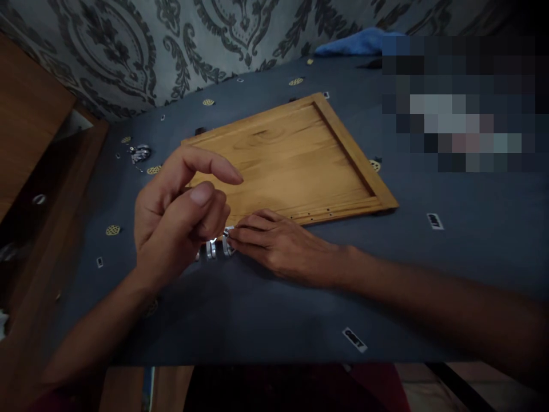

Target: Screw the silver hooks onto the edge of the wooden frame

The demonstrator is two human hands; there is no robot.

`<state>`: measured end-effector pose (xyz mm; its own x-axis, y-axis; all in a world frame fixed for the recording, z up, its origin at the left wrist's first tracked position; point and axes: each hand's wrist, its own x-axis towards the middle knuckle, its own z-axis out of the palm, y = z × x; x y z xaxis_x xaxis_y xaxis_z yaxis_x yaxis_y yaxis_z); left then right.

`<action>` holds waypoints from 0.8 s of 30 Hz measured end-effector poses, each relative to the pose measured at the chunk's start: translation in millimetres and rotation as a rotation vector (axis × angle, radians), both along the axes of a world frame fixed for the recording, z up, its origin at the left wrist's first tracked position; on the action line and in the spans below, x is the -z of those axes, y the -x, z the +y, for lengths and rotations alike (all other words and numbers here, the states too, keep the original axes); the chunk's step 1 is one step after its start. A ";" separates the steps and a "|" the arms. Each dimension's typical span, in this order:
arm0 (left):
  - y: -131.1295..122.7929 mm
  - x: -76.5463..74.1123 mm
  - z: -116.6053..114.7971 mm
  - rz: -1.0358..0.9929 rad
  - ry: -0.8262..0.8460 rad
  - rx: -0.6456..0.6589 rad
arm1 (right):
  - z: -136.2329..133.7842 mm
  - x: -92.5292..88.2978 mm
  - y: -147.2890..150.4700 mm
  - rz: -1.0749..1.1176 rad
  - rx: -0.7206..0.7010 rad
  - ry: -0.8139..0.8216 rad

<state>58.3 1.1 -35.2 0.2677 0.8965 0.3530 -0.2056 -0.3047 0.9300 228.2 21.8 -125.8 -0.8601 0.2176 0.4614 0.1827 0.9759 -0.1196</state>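
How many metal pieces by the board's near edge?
3: one metal piece at the right hand, a second just left, a third partly behind the left hand; more may be hidden.

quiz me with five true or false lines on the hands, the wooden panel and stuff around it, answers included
1. The right hand is at the near edge of the yellow-brown framed wooden panel. True.
2. The left hand is spread flat with every finger straight. False: its fingers are bent.
3. Shiny silver metal pieces are by the right hand's fingertips. True.
4. The crumpled blue cloth lies on the panel. False: it lies beyond it, by the patterned grey wall.
5. The table cover is plain white. False: it is dark blue-grey with printed shapes.
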 end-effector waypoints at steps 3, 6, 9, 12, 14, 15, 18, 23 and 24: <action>2.5 0.8 1.0 0.001 -0.009 0.032 | 0.0 0.5 0.3 0.009 -0.001 0.002; 5.7 -0.1 0.2 0.004 -0.009 0.086 | -0.4 0.7 0.4 0.002 0.004 0.023; 7.3 -1.5 -2.4 0.019 0.026 0.109 | -1.0 0.6 0.3 0.009 0.004 0.025; 6.9 -1.6 -3.9 0.038 0.047 0.129 | -1.3 0.6 0.3 0.028 0.007 0.012; 7.0 -1.7 -2.3 0.025 0.035 0.128 | -1.2 0.9 0.5 0.038 0.009 0.004; 7.5 -2.2 -0.6 0.002 0.021 0.109 | -0.9 1.1 0.7 0.042 0.009 0.000; 11.4 -7.2 5.9 -0.095 -0.041 0.031 | 0.0 2.1 1.3 0.044 0.006 -0.007; 14.8 -17.1 8.5 -0.136 -0.031 -0.110 | 0.6 2.7 1.1 0.043 0.001 -0.011; 13.8 -17.2 7.5 -0.126 -0.010 -0.137 | 0.5 2.5 0.9 0.043 -0.001 -0.010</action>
